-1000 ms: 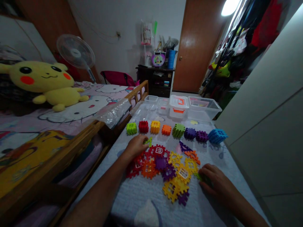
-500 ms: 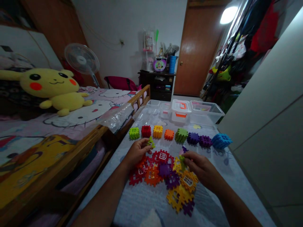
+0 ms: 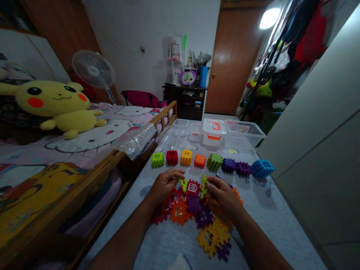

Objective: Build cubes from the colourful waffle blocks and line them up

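Observation:
My left hand [image 3: 166, 184] pinches a small yellow-green toothed piece [image 3: 183, 185] above the red tiles. Facing it from the right, my right hand [image 3: 221, 192] grips another yellow-green piece [image 3: 204, 186], held edge-on. A short gap separates the two pieces. Below and between the hands spreads a loose pile of toothed tiles: a red one with a white window [image 3: 192, 187], an orange one [image 3: 179, 212], a purple one [image 3: 194, 204] and yellow ones [image 3: 208, 239]. My right hand hides part of the pile.
Behind the pile runs a row of coloured blocks, from light green [image 3: 158, 159] to blue [image 3: 262, 168]. Clear plastic boxes [image 3: 214, 140] stand at the cloth-covered surface's far end. A wooden bed rail [image 3: 107, 165] borders the left, a pale cabinet [image 3: 312, 150] the right.
My right hand has moved left with its green piece, towards my left hand. My left hand has come slightly lower and nearer with its own piece. The view has shifted slightly.

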### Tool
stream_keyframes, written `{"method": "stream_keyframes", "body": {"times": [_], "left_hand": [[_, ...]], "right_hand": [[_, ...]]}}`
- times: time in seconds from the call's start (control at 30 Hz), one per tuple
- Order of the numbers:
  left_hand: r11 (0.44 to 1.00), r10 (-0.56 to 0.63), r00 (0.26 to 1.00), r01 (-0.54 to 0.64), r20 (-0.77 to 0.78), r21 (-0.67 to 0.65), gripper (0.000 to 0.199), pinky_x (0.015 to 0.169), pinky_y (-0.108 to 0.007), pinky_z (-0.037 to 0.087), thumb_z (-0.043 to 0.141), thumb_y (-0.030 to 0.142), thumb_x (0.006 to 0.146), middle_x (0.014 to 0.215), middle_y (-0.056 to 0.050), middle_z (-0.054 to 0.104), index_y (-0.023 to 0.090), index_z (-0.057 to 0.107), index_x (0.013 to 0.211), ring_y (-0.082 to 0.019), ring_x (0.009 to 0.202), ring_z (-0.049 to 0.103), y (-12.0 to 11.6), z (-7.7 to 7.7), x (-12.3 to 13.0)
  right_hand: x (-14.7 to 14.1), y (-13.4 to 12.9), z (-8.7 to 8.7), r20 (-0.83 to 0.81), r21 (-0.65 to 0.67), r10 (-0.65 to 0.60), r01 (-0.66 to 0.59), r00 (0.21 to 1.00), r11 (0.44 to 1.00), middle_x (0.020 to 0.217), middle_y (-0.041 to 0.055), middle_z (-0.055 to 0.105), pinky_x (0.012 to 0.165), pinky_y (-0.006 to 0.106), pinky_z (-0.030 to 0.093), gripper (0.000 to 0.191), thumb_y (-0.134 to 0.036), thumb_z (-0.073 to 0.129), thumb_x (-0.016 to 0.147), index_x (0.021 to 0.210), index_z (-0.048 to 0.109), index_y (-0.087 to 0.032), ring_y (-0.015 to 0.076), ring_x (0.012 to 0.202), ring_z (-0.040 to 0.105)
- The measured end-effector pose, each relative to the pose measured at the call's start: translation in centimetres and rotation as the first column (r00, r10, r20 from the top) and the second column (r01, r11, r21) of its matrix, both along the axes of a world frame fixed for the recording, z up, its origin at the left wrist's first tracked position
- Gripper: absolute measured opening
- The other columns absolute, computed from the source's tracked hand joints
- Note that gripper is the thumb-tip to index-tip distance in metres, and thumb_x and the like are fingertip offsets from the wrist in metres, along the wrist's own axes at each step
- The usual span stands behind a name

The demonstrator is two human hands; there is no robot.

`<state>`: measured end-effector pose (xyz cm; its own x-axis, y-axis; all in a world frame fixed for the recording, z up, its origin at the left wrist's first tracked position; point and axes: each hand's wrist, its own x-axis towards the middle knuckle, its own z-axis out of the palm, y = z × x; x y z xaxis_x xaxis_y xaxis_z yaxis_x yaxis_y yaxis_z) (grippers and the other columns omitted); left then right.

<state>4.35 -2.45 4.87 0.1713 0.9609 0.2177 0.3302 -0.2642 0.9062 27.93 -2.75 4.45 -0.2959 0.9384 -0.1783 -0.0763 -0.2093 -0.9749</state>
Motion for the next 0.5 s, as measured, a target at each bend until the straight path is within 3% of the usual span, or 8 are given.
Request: {"method": "stream_keyframes", "body": {"times": [0.07,0.2,0.5], "left_hand": [[0.997,0.002,0.999,0.002,-0.040,0.083,0.021,0.095,-0.036,0.044,0.051,0.018,0.082,0.108,-0.006,0.064,0.020,0.072,0.085,-0.020,0.105,0.058,-0.3,0.2,0.2],[0.990,-0.074,0.996,0.078,-0.042,0.120,0.021,0.084,-0.031,0.047,0.052,0.017,0.082,0.092,-0.004,0.062,0.020,0.073,0.086,-0.016,0.088,0.060,-0.6,0.5,0.9],[0.995,-0.099,0.995,0.098,0.019,0.030,0.013,0.070,-0.025,0.046,0.056,0.012,0.077,0.078,0.000,0.064,0.017,0.066,0.083,-0.014,0.072,0.058,-0.9,0.4,2.5]], "right_hand": [[-0.1,0.0,0.0,-0.054,-0.017,0.010,-0.011,0.998,1.000,0.064,-0.0040,0.060,0.045,0.020,0.039,0.033,-0.044,0.072,0.071,0.092,0.066,-0.019,0.0076,0.047,0.048],[-0.4,-0.1,-0.1,-0.110,-0.062,0.033,-0.040,0.993,0.997,0.058,-0.0052,0.058,0.043,0.018,0.036,0.036,-0.045,0.074,0.070,0.092,0.066,-0.018,0.0063,0.043,0.046],[-1.6,-0.9,0.4,0.033,-0.007,0.118,-0.118,0.992,0.993,0.054,-0.0055,0.057,0.043,0.019,0.030,0.030,-0.044,0.065,0.079,0.099,0.067,-0.021,0.0071,0.043,0.045]]}}
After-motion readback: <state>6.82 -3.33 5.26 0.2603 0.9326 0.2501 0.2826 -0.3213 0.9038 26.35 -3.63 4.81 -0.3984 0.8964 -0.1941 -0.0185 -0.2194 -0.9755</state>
